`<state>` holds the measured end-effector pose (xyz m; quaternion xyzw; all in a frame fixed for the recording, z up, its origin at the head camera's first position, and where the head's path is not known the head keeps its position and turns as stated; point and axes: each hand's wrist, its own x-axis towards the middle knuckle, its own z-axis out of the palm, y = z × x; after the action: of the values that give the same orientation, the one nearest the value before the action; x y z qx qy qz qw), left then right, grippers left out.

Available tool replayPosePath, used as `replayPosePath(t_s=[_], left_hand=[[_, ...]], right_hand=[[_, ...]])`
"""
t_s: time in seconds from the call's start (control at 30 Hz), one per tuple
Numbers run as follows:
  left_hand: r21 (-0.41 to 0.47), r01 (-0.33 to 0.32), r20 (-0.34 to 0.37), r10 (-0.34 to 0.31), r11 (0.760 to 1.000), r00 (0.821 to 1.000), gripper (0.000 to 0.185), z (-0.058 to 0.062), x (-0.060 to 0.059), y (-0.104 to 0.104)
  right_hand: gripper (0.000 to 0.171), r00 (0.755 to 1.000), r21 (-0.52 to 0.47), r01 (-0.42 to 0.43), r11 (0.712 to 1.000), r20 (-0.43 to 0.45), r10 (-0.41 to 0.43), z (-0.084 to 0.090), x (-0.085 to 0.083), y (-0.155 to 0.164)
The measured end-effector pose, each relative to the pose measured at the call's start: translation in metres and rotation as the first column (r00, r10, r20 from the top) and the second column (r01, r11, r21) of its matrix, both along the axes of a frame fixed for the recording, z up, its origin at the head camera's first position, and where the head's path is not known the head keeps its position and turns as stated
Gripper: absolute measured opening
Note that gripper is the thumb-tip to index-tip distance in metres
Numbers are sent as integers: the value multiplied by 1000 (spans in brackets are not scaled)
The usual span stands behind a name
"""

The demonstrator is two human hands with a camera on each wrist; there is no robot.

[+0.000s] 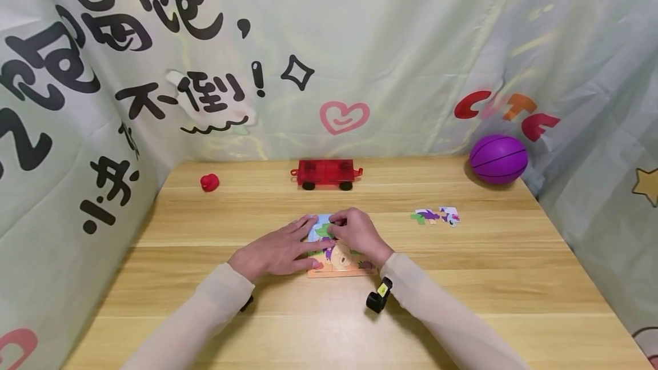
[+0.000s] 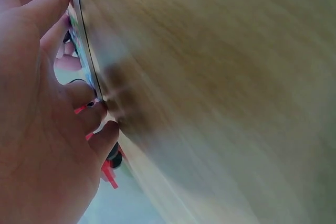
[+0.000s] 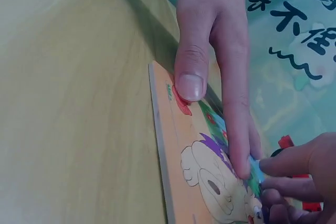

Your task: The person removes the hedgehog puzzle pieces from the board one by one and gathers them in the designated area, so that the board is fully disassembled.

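A flat picture puzzle board (image 1: 341,272) with an orange lower border lies on the table under both hands. My left hand (image 1: 275,251) rests on its left part, fingers spread; in the right wrist view the left thumb (image 3: 190,85) presses near the board's edge. At the upper part of the puzzle, my right hand (image 1: 360,236) has its thumb and fingers bent together, pinching a small puzzle piece with green on it (image 1: 330,230), mostly covered by the fingertips. Purple, green and blue picture parts show between the hands.
Several loose puzzle pieces (image 1: 428,216) lie to the right of the board. Behind it stands a red toy wagon (image 1: 326,172) with black wheels. A small red object (image 1: 209,182) sits back left, a purple ball (image 1: 498,159) back right. Printed curtains (image 1: 401,61) surround the wooden table.
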<state>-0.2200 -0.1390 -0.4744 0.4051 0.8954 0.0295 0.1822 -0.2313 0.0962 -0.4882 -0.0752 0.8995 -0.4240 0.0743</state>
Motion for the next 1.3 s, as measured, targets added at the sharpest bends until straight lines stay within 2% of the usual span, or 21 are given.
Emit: replayPosePath(t_s=[0.13,0.3,0.57,0.77,0.93,1.13,1.3], left_hand=[[3,2,3,-2,1000,1000,63,0,0,1],[7,-1,3,1,1000,1000,63,0,-1,1],[24,-6,9,6,1000,1000,63,1,0,1],[26,-7,15,7,1000,1000,63,1,0,0],[26,-6,16,6,1000,1000,63,0,-1,0],[42,-10,27,9,999,1000,63,0,-1,1],[52,-36,51,33,998,998,64,0,-2,1]], right_hand=[[22,999,-5,29,1000,30,-29,1,-2,-1],[22,1000,-19,5,1000,27,-4,2,-1,0],[17,998,64,-26,998,-53,29,2,1,5],[7,997,50,-75,996,-3,75,4,-1,3],[13,994,65,-102,993,44,99,6,-3,1],[15,992,129,-120,984,56,114,8,-4,-1],[13,991,109,-123,986,56,118,9,-4,-1]])
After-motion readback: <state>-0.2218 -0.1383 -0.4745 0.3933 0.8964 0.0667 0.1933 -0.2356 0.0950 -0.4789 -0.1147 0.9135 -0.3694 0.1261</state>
